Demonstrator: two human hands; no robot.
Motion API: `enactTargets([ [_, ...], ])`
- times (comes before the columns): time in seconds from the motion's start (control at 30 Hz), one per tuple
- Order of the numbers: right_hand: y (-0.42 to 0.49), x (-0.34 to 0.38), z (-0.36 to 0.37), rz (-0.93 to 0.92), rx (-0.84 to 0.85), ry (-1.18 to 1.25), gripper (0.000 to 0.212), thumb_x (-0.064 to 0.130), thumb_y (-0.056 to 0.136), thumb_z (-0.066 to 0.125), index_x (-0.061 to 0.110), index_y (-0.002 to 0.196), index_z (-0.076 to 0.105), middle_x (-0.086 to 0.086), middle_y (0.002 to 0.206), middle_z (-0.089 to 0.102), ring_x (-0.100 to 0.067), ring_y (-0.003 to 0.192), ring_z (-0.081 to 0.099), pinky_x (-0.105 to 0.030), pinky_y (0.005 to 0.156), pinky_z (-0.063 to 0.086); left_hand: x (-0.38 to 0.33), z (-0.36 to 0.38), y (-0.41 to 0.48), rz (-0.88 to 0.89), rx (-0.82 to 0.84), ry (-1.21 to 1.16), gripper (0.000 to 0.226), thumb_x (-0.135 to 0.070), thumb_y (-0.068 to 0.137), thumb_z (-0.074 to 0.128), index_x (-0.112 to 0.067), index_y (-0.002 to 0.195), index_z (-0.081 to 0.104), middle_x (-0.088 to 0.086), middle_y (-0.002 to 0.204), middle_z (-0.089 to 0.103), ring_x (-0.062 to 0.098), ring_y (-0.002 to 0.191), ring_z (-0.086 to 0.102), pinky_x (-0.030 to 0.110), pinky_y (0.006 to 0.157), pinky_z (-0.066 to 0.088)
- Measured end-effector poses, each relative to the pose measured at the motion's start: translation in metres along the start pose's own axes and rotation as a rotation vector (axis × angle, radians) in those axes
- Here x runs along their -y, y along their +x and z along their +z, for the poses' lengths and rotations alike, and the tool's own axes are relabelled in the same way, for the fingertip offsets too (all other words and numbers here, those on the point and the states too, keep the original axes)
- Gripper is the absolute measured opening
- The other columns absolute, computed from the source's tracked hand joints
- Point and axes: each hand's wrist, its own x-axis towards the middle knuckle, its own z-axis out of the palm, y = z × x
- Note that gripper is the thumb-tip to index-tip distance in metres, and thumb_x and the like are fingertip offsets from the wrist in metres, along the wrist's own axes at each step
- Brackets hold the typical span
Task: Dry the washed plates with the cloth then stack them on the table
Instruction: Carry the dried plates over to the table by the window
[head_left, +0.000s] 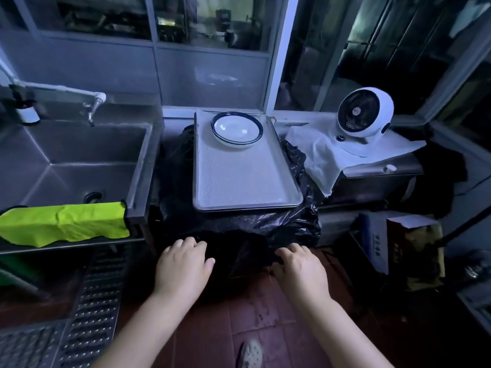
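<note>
Nearest, the left hand [183, 264] rests with relaxed fingers on the black plastic [239, 224] covering the table, the right hand [300, 266] beside it with fingertips bent into the plastic, its grip unclear, while at left the green cloth [63, 224] drapes the near rim of the sink [79, 155] and farther off the blue-rimmed plates [236, 131] sit stacked at the far end of the tray [247, 181].

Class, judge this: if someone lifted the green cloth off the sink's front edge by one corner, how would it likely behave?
The green cloth drapes and creases over the sink edge, so it would probably hang limp. It looks thin, so likely light.
</note>
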Motion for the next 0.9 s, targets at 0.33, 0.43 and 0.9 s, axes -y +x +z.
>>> enactTargets([
  [0.33,0.194,-0.042,0.023,-0.061,0.044,0.031,0.03,0.033,0.091,0.046,0.022,0.113,0.063,0.003,0.109,0.06,-0.02,0.103,0.052,-0.032,0.078,0.044,-0.024,0.022,0.177,-0.079,0.028,0.036,0.042,-0.048,0.097,0.039,-0.028,0.132,0.053,-0.01,0.126,0.055,0.013,0.117,0.05,0.026,0.094,0.04],
  [0.43,0.244,-0.054,0.024,-0.086,0.05,0.064,0.033,0.036,0.094,0.046,0.026,0.123,0.059,0.008,0.115,0.058,-0.016,0.107,0.052,-0.028,0.079,0.045,-0.034,0.025,0.222,-0.106,0.04,0.006,0.043,-0.048,0.097,0.04,-0.027,0.133,0.053,-0.009,0.128,0.056,0.013,0.117,0.051,0.027,0.093,0.041],
  [0.9,0.424,-0.061,0.055,0.031,0.134,0.022,0.031,0.034,0.093,0.048,0.023,0.119,0.061,0.006,0.112,0.06,-0.017,0.106,0.054,-0.03,0.082,0.045,-0.004,0.061,0.457,-0.124,0.06,-0.097,0.042,-0.041,0.094,0.049,-0.017,0.127,0.054,0.002,0.118,0.06,0.023,0.111,0.056,0.034,0.08,0.046],
])
